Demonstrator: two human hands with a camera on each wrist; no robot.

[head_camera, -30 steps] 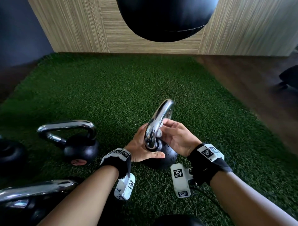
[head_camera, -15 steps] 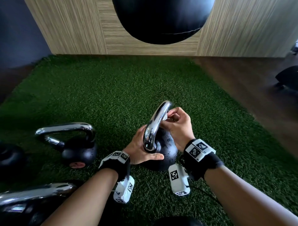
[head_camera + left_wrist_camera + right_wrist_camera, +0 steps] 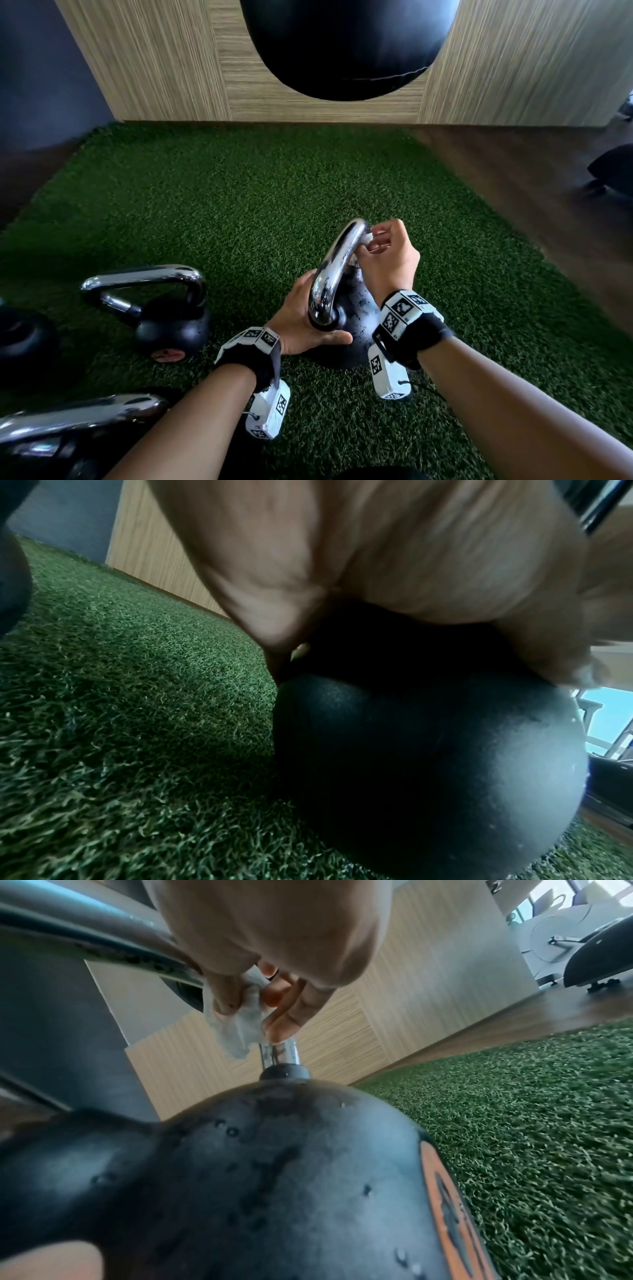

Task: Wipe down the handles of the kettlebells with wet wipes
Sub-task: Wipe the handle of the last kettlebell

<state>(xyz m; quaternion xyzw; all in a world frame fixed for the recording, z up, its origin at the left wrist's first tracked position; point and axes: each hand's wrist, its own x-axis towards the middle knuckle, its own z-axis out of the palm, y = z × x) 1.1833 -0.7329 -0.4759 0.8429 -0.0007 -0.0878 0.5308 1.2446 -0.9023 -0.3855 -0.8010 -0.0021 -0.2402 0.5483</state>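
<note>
Chrome handle (image 3: 337,260) meets the wet wipe (image 3: 240,1026), pinched by the right hand (image 3: 387,260) near its top; left hand (image 3: 301,318) clasps the kettlebell (image 3: 356,308), steadying it.

Black wristbands (image 3: 247,359), white tagged blocks (image 3: 270,413), perhaps corded

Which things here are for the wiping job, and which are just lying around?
For the job: wipe, pinched by right hand; handle; kettlebell, held by left hand; second kettlebell and third kettlebell, waiting.
Just there: bag; turf.
</note>
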